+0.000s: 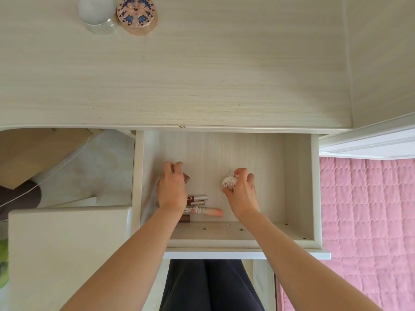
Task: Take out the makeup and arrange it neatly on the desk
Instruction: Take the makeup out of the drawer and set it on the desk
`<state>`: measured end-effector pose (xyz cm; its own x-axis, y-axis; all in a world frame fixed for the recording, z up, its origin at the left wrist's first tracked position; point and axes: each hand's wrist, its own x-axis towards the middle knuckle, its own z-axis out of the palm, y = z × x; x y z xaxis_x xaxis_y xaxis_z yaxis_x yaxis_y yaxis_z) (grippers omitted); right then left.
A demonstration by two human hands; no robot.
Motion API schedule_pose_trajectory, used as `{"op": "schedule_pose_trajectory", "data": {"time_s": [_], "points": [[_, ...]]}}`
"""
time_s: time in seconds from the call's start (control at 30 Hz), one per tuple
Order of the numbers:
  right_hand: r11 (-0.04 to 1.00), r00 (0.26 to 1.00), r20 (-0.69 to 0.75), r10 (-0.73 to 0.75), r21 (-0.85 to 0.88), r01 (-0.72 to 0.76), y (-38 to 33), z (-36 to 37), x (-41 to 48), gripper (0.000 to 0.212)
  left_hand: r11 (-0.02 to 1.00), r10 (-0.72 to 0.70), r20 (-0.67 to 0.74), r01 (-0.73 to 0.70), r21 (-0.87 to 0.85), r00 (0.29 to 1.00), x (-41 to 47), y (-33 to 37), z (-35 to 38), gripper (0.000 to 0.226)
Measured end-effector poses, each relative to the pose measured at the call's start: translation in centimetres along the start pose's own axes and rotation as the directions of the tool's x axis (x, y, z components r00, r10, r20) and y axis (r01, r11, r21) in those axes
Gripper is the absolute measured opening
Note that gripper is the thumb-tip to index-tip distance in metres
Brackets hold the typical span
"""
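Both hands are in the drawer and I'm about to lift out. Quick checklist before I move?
1. Right hand grips the white patterned case: ok, fingers curl round it.
2. Left hand grips the brown item: cannot tell, the hand hides most of it.
3. Drawer open far enough to lift out: ok.
4. Bare desk wood beside the white jar and patterned compact: ok.
5. Drawer emptied: not ok, lip tubes and a pink tube lie near its front.

Bright, soft daylight. Diffuse shadow on desk [202, 75] beyond drawer [298, 176]; drawer's near wall shaded. Edges bow; slight overall softness.
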<state>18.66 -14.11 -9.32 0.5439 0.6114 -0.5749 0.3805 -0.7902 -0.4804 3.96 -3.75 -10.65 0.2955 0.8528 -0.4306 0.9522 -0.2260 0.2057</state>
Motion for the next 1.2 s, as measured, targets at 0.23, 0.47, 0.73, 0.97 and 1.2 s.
{"op": "schedule_pose_trajectory", "data": {"time_s": [0.23, 0.47, 0.73, 0.97, 1.2], "points": [[0.994, 0.998, 0.048, 0.038, 0.105, -0.042, 0.5, -0.5, -1.2, 0.045, 0.962, 0.017, 0.047, -0.004, -0.275, 0.999, -0.1, 0.1, 0.0, 0.036], [0.981, 0.997, 0.043, 0.063, 0.181, -0.07, -1.5, -2.7, -3.7, 0.046, 0.845, 0.061, 0.091, -0.003, -0.534, 0.994, -2.8, 1.3, -3.7, 0.026], [0.949, 0.999, 0.009, -0.04, 0.314, 0.035, -5.4, -6.0, -7.7, 0.04, 0.704, -0.012, 0.05, 0.044, -0.709, 0.999, -7.0, 1.5, -9.2, 0.024], [0.903, 0.996, -0.041, -0.075, 0.421, 0.086, -10.0, -8.0, -8.8, 0.041, 0.591, -0.066, 0.032, 0.065, -0.804, 0.997, -8.1, 0.8, -13.1, 0.033], [0.879, 0.993, -0.072, -0.093, 0.462, 0.116, -16.2, -8.3, -6.9, 0.059, 0.467, -0.109, 0.003, 0.054, -0.883, 0.994, -4.3, -0.4, -18.1, 0.046]]}}
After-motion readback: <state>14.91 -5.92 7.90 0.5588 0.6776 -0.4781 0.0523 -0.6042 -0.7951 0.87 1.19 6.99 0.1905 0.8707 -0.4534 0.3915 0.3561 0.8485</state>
